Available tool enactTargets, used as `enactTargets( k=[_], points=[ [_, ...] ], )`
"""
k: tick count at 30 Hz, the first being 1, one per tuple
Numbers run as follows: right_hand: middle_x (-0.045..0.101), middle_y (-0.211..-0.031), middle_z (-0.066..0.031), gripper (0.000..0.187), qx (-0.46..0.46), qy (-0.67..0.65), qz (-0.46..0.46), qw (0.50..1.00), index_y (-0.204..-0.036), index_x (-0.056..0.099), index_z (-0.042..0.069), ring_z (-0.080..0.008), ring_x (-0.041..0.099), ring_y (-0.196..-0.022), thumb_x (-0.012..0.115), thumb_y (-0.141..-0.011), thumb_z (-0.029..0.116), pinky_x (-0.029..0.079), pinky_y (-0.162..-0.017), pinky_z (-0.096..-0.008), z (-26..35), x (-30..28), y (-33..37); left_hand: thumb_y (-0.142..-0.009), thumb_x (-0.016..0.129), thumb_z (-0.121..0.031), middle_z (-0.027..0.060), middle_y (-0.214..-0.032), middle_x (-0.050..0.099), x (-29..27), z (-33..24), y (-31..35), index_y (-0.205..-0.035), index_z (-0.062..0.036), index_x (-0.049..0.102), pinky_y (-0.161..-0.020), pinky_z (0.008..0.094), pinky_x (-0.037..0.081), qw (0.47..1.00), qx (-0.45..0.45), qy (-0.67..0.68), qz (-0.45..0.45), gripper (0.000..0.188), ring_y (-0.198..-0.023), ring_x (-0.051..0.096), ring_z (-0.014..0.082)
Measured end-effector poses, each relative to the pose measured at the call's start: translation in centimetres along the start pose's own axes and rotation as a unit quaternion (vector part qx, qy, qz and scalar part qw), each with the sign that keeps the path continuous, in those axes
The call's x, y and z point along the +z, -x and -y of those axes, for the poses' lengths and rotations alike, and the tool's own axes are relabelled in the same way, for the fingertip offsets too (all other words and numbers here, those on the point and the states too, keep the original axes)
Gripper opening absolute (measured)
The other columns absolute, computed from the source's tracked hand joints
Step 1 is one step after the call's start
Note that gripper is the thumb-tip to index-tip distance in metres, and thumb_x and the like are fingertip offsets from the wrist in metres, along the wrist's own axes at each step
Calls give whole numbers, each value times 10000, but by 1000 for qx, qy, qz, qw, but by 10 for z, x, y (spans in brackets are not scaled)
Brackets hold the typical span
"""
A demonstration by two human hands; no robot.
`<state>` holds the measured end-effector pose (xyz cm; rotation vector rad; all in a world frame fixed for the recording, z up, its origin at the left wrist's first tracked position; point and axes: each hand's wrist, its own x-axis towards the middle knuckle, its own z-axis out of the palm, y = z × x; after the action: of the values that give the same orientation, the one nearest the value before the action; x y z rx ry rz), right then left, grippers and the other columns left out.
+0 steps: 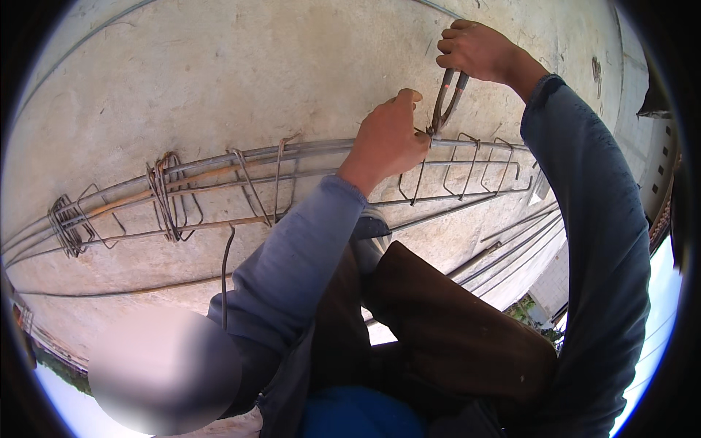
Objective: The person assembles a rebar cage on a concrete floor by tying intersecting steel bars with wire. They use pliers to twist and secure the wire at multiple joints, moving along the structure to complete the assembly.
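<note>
My right hand [478, 51] is closed around the dark handles of a pair of pincers [442, 109], held upright with the jaws down. Those jaws meet the top bar of a long rebar cage [328, 147] where a stirrup [420, 182] crosses it. Beside the jaws, my left hand [387, 142] lies over the upper bars, its lower fingers curled in and one digit sticking up. What those fingers grip is hidden by the hand. To the right, more bent stirrups [467, 164] stand spaced along the bars.
Bundled stirrups [166, 193] hang on the cage at left, with another bundle [67, 226] farther left. Loose bars [504, 248] lie at right on the concrete floor [219, 66]. A single rod [124, 293] runs at lower left. My bent knee [453, 314] is close to the cage.
</note>
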<state>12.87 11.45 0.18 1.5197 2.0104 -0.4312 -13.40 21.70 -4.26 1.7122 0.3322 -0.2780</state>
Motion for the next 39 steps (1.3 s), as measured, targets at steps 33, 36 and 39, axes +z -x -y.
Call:
enactTargets(
  k=[33, 36, 39],
  points=[
    [764, -878, -119, 216, 255, -351, 553, 711, -931, 731, -8, -185, 738, -579, 858, -771, 64, 591, -508, -352, -1, -86, 28, -868, 739, -95, 260, -1328, 612, 120, -90, -38, -1629, 45, 371, -1000, 513, 466, 958, 90, -80, -260, 856, -1204, 611, 355],
    [765, -893, -144, 378, 281, -402, 477, 730, -1053, 694, -17, -251, 759, -654, 878, -742, 91, 621, -579, -409, 7, -107, 38, -846, 755, -96, 157, -1084, 684, 120, -81, -50, -1433, 20, 543, -887, 464, 480, 971, 78, -58, -219, 635, -1022, 679, 286],
    [698, -1021, -125, 606, 215, -260, 190, 922, -1259, 628, 24, -326, 735, -964, 865, -706, 92, 583, -855, -476, 35, -78, 89, -866, 740, -94, 112, -915, 706, 118, -87, -57, -1102, -55, 610, -813, 457, 496, 979, 38, -55, -191, 272, -878, 720, 283]
  ],
)
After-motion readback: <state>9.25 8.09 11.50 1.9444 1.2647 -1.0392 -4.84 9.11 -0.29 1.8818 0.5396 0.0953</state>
